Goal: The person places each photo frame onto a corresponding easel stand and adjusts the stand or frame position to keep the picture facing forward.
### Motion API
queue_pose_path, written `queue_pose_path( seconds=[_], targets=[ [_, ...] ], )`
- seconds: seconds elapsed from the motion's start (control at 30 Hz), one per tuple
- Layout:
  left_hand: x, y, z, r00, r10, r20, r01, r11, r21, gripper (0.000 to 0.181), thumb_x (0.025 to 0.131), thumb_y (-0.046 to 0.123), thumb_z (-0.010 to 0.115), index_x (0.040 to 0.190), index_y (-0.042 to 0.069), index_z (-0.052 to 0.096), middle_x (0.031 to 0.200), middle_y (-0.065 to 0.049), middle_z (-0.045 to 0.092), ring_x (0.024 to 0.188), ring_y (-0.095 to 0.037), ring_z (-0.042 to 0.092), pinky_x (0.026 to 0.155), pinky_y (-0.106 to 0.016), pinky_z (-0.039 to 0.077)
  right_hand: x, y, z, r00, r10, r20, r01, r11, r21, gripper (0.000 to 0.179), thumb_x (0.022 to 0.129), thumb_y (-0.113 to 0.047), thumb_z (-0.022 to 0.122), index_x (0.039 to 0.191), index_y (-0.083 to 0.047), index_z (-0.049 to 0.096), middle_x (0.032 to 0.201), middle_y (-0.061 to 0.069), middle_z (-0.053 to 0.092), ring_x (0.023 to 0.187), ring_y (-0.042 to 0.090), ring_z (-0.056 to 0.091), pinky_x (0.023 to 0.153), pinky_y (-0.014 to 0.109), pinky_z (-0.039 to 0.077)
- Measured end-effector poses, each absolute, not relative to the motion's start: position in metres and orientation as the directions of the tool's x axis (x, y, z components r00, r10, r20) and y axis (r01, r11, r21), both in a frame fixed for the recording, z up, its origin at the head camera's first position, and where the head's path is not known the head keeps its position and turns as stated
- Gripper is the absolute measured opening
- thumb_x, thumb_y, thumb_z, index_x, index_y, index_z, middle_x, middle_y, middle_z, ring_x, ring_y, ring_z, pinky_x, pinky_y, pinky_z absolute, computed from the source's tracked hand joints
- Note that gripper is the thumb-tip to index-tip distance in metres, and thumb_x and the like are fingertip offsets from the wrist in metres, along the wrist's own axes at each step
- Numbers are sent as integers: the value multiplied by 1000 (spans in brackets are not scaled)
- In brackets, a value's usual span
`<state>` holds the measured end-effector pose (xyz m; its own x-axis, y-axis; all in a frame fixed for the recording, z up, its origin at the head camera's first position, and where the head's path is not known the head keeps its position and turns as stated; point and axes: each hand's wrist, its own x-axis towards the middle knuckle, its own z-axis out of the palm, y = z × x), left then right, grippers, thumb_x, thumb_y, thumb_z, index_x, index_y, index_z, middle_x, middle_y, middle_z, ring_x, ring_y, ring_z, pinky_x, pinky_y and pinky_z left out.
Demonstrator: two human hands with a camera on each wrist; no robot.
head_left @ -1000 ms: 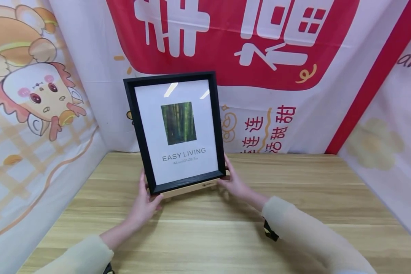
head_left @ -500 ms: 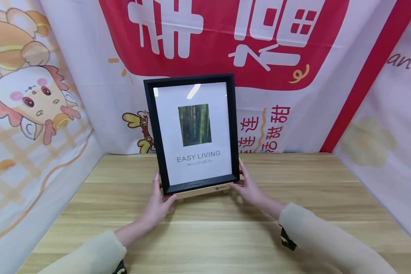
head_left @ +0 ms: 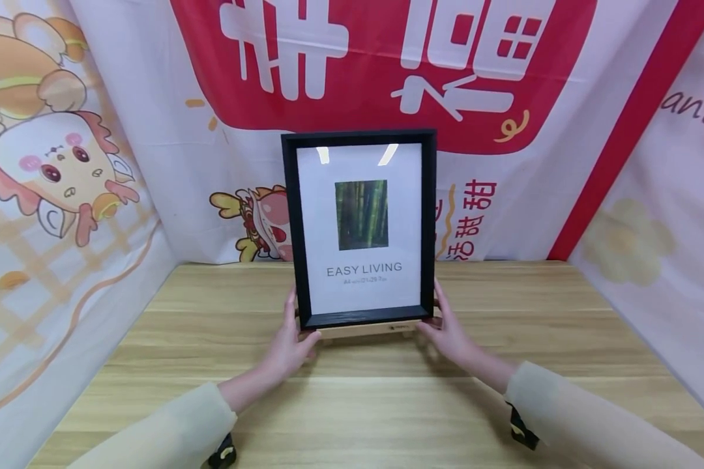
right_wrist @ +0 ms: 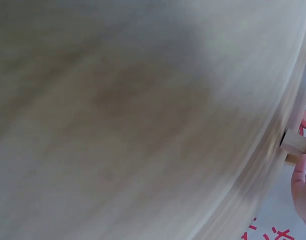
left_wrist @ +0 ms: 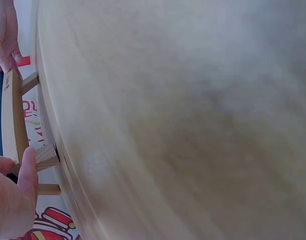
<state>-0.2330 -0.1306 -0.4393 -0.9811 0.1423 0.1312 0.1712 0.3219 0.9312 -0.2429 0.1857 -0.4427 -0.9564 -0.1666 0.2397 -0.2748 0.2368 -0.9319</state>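
A black picture frame (head_left: 293,234) stands nearly upright, with a bamboo picture and "EASY LIVING" printed on its white sheet. It rests on the ledge of a small wooden easel (head_left: 366,330). My left hand (head_left: 289,348) grips the ledge's left end, thumb in front and fingers reaching up beside the frame. At the right end my right hand (head_left: 452,339) holds the ledge in the same manner. The left wrist view shows the pale wooden ledge (left_wrist: 16,120) between both hands, its short legs meeting the table. The easel's back is hidden behind the frame.
The wood-grain table (head_left: 358,404) carries the easel near its back. A white cloth with a red printed panel (head_left: 375,98) hangs behind. Printed cloths rise on the left (head_left: 64,260) and the right (head_left: 651,273). Beige sleeves cover both forearms.
Both hands have moved the easel and the frame rightward across the table. The frame has turned from a slight slant to nearly square with the camera. The view has shifted a little.
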Motion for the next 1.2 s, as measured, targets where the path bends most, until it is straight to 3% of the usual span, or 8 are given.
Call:
queue_pose_path(
  seconds=[0.2, 0.6, 1.2],
  targets=[
    [-236, -122, -439, -979, 176, 105, 158, 320, 934, 109, 90, -6, 63, 149, 51, -10, 153, -28, 21, 115, -46, 54, 62, -35, 59, -234, 196, -444, -962, -144, 231, -261, 247, -933, 101, 85, 21, 56, 157, -17, -4, 135, 36, 29, 107, 52, 54, 84, 30, 55],
    [-241, -113, -439, -971, 212, 108, 172, 311, 935, 112, 89, -6, 64, 148, 55, -9, 152, -28, 24, 112, -44, 56, 60, -38, 59, -225, 206, -442, -971, -113, 209, -234, 289, -928, 106, 85, 20, 58, 157, -26, -5, 144, 33, 25, 110, 49, 54, 86, 27, 53],
    [-242, -113, -439, -972, 216, 96, 161, 305, 939, 112, 89, -6, 64, 147, 57, -8, 152, -27, 23, 115, -46, 53, 62, -38, 59, -223, 204, -441, -980, -98, 175, -196, 291, -936, 107, 86, 19, 58, 156, -31, -6, 142, 34, 27, 111, 50, 54, 88, 30, 54]
  ],
)
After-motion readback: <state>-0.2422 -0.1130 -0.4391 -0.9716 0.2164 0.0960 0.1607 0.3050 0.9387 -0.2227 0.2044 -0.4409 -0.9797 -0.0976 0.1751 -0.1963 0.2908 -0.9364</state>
